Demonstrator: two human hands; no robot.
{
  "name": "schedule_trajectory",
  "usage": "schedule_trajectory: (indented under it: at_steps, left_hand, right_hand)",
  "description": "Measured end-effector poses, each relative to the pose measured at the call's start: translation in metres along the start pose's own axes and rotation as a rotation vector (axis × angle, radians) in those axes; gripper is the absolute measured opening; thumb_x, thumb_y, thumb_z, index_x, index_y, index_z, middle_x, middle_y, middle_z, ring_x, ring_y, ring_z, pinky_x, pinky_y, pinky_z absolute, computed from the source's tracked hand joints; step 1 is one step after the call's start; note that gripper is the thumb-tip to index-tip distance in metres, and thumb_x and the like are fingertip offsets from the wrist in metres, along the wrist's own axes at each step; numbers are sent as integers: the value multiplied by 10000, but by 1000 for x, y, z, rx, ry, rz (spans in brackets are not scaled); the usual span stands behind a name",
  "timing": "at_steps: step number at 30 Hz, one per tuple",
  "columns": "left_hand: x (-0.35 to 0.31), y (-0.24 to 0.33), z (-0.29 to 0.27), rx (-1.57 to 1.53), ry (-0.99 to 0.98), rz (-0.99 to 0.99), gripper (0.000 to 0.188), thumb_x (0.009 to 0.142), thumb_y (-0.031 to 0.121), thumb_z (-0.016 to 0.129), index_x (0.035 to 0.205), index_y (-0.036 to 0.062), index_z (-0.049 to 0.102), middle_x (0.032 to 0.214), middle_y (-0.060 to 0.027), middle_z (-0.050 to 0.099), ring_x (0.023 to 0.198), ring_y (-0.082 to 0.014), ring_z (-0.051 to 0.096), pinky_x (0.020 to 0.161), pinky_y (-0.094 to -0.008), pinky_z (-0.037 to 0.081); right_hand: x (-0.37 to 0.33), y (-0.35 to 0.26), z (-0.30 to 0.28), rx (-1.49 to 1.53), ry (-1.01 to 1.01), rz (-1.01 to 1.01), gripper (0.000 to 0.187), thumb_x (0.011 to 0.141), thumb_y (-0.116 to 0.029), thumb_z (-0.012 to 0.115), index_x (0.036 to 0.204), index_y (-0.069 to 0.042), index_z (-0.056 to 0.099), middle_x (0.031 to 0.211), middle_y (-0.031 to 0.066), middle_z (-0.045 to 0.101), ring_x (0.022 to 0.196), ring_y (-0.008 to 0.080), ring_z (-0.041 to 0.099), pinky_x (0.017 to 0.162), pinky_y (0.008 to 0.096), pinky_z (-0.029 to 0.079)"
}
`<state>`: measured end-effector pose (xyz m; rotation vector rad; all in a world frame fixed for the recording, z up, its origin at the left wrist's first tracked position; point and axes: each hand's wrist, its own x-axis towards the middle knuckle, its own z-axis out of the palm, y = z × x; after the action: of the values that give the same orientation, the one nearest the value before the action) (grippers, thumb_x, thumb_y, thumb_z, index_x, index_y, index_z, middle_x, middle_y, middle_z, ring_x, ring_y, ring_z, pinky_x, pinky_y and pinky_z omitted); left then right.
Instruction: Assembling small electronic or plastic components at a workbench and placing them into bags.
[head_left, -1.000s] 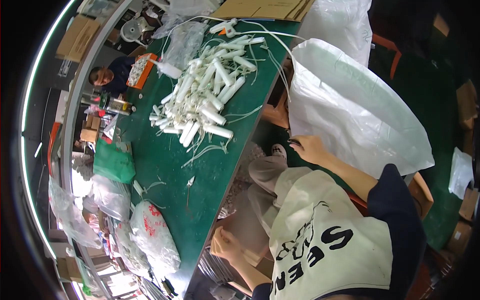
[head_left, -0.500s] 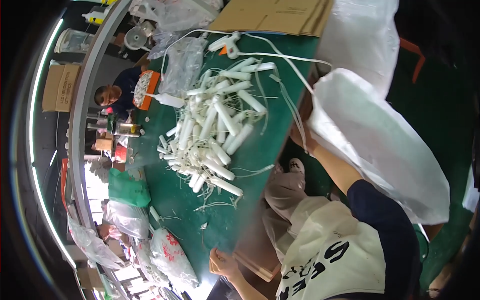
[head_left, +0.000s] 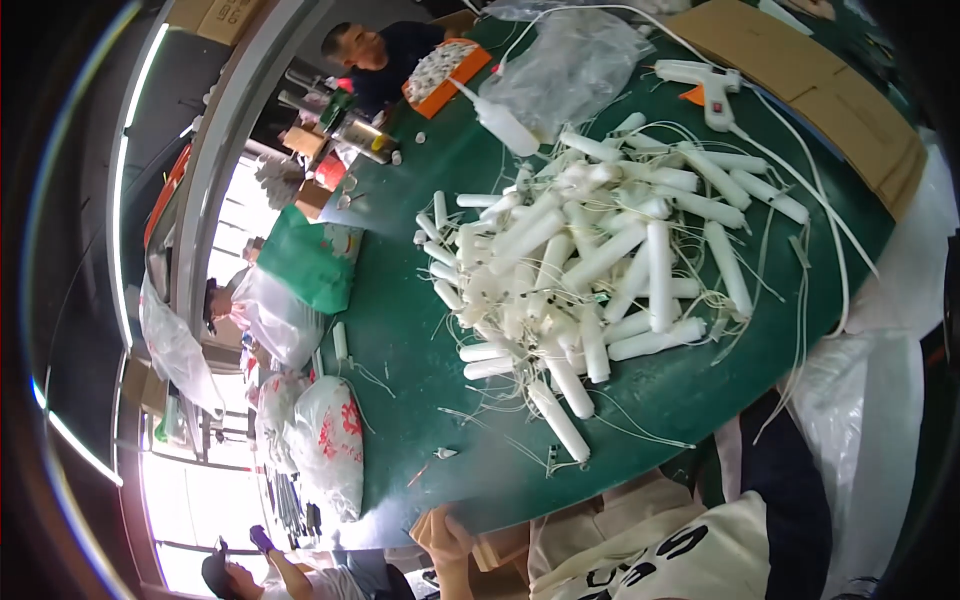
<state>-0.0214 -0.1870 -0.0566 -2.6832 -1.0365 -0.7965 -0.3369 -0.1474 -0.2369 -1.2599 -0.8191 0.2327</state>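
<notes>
My left hand [head_left: 440,535] is at the near edge of the green table [head_left: 400,420], its fingers curled in; whatever they hold, if anything, is hidden. Closest to it on the tabletop lies a small white pointed piece [head_left: 446,453] with a thin reddish strand. A large tangled heap of white tube-shaped lights [head_left: 600,255] with thin pale wires covers the middle of the table. Of my right arm only the dark sleeve [head_left: 790,470] shows, below the table's edge; the hand is out of sight. Loose wires [head_left: 800,340] hang over the edge near that sleeve.
A white glue gun [head_left: 712,90] with its cord lies beyond the heap, near flat cardboard [head_left: 800,70]. A white squeeze bottle [head_left: 505,125] and an orange tray [head_left: 450,80] of small white parts stand farther back. Plastic bags [head_left: 330,440] line the left side. Other people sit nearby.
The view has turned and come closer to the heap. My right hand, earlier by the hanging wires at the table's edge, has gone out of sight. My left hand stays near the edge.
</notes>
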Motion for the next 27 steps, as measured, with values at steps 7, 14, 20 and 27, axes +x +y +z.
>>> schedule_trajectory:
  at_steps: [7,14,20,27]
  left_hand:
    - [-7,-8,-14,14,18,-50,183,745,61,416,667,-12,565,555,-137,545,451,-285,520,454,-327,395]
    - [-16,-13,-16,23,24,-62,201,764,66,406,681,-13,571,558,-141,547,454,-290,515,453,-336,385]
    - [-11,-6,-7,-14,58,-28,225,820,93,392,715,-9,562,518,-125,501,435,-278,488,439,-347,340]
    - [-9,-8,-11,-48,-5,-50,207,814,69,384,725,-17,551,547,-157,512,454,-320,492,445,-371,349]
  right_hand:
    - [-18,3,-5,-246,2,-231,88,755,-95,543,805,-33,579,736,162,516,702,339,510,655,466,381]
    - [173,326,-412,-597,128,-306,67,764,-108,544,781,-51,576,671,148,495,656,327,493,633,488,356]
    - [298,412,-611,-952,298,-345,60,772,-118,545,761,-66,573,615,137,477,616,316,479,614,506,335]
    - [389,355,-557,-1276,287,-403,69,782,-131,545,738,-84,569,551,123,455,571,304,462,592,528,310]
